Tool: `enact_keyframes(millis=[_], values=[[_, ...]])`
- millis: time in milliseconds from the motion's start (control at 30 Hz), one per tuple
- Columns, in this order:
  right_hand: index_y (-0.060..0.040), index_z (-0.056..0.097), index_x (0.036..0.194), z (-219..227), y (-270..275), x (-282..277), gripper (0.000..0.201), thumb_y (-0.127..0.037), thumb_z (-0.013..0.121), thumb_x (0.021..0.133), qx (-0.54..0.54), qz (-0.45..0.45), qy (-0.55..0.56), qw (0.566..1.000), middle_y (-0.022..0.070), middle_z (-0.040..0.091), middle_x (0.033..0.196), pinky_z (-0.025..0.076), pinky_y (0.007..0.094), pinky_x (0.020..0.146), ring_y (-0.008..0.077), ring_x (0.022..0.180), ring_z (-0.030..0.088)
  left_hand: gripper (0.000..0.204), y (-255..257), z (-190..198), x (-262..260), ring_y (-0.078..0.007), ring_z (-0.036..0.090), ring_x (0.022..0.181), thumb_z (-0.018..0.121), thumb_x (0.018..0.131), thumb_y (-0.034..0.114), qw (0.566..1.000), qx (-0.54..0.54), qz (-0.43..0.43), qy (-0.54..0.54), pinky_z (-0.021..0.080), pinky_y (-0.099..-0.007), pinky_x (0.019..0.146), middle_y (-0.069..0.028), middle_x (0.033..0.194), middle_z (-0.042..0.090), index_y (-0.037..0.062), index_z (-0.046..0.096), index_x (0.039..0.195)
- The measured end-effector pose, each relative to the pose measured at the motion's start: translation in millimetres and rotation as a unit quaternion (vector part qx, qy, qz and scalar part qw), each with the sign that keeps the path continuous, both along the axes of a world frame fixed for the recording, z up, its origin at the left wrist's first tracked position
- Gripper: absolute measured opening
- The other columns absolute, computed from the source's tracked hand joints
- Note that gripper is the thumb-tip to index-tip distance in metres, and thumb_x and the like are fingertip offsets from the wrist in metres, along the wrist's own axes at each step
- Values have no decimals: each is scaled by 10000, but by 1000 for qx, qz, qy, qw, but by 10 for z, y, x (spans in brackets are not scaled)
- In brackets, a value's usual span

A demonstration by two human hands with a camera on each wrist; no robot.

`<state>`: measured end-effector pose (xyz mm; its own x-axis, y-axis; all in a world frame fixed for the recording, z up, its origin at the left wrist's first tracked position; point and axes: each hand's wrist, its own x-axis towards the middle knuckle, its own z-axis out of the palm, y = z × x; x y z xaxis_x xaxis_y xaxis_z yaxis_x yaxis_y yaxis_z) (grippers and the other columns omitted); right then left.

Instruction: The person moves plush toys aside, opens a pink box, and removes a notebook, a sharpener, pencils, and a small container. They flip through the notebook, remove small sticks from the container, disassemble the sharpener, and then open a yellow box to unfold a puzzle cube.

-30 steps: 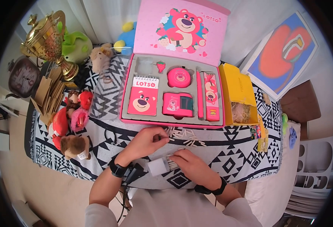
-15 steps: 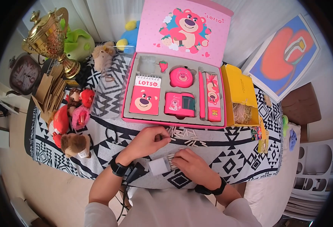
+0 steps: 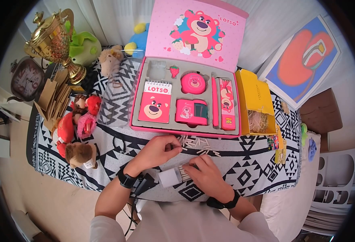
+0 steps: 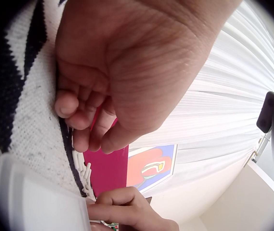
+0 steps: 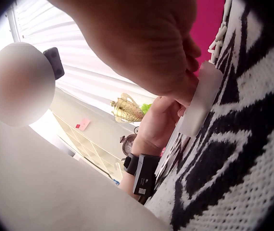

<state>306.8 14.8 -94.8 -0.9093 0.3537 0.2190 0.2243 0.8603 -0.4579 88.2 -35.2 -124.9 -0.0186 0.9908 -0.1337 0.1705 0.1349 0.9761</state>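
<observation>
The left hand (image 3: 157,152) rests on the patterned cloth beside scattered short white sticks (image 3: 197,143), its fingers loosely curled with nothing visible in them, as in the left wrist view (image 4: 122,72). Below it lies a small box (image 3: 169,177), white and clear plastic, with white sticks (image 3: 183,172) at its right end. The right hand (image 3: 209,177) reaches over that end, its fingers bent and fingertips at the sticks; whether it touches one cannot be told. In the right wrist view the hand (image 5: 151,48) hides its fingertips behind the box (image 5: 202,101).
An open pink gift box (image 3: 185,131) with a notebook and other pink items stands behind the hands. To its right is a yellow box (image 3: 255,90). Plush toys (image 3: 80,155), folded cardboard (image 3: 53,97) and a gold trophy (image 3: 50,44) stand left; a black cable (image 3: 133,209) hangs in front.
The right hand's fingers have lifted and spread a little at the box's end, showing more of the white sticks. The left hand has stayed almost still.
</observation>
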Motion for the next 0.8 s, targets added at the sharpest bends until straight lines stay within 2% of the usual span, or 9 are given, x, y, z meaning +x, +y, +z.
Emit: enact_keyframes(millis=[33,233,300,433,533,600,633,733,800], values=[[-10,653,940,3,8,3,246,-3,608,699,0,0,0,1000,79,542,966,464,341,834,256,941,511,129,1,-10,0,-85,502,583,681,862,118,1000,4,2,4,420,-264,540,-35,706,615,4,651,915],[-22,658,932,-12,45,16,229,-7,607,709,-16,29,-5,999,81,543,964,466,335,829,257,948,517,137,-1,-14,2,-91,507,584,682,863,125,1000,9,5,0,425,-267,545,-39,688,604,4,654,919],[-69,686,926,-41,36,9,226,-22,708,707,-10,5,17,1000,52,548,958,475,343,805,254,924,524,137,-2,-12,1,-91,509,585,682,863,125,1000,8,5,2,425,-267,545,-39,687,604,4,654,920],[-71,696,952,-38,44,-1,252,-18,701,706,-13,16,10,1000,50,549,958,476,334,802,251,922,524,134,-1,-37,-2,-91,513,588,681,863,123,1000,5,2,-2,425,-267,546,-41,690,606,5,654,920],[-43,680,969,2,49,-8,267,-20,611,713,-12,33,-2,999,66,549,959,472,327,810,247,936,521,131,1,-16,-2,-91,515,588,680,863,121,1000,0,2,7,425,-266,546,-41,697,608,5,653,919],[-74,705,980,-9,47,16,266,-23,705,719,-16,30,-14,999,50,557,950,473,333,798,257,907,531,133,0,15,3,-91,516,590,682,861,121,1000,3,3,8,426,-266,548,-41,706,615,4,652,917],[-74,705,980,-8,57,29,266,-23,705,719,-14,28,-15,999,50,557,950,473,333,798,257,907,531,135,1,26,3,-91,517,591,684,860,121,1000,5,6,10,426,-265,549,-42,716,621,3,650,916],[-72,697,986,3,128,106,257,-26,720,733,-48,-15,40,998,64,572,943,471,348,795,271,892,540,125,-6,27,-8,-98,523,600,686,852,107,1000,-9,0,9,433,-267,561,-39,739,638,8,652,920],[-64,684,998,36,274,166,262,-25,732,743,18,-137,48,989,86,586,927,469,367,790,288,885,549,127,-22,107,-39,-109,527,605,692,843,99,1000,4,-2,25,439,-270,572,-41,744,642,18,660,936]])
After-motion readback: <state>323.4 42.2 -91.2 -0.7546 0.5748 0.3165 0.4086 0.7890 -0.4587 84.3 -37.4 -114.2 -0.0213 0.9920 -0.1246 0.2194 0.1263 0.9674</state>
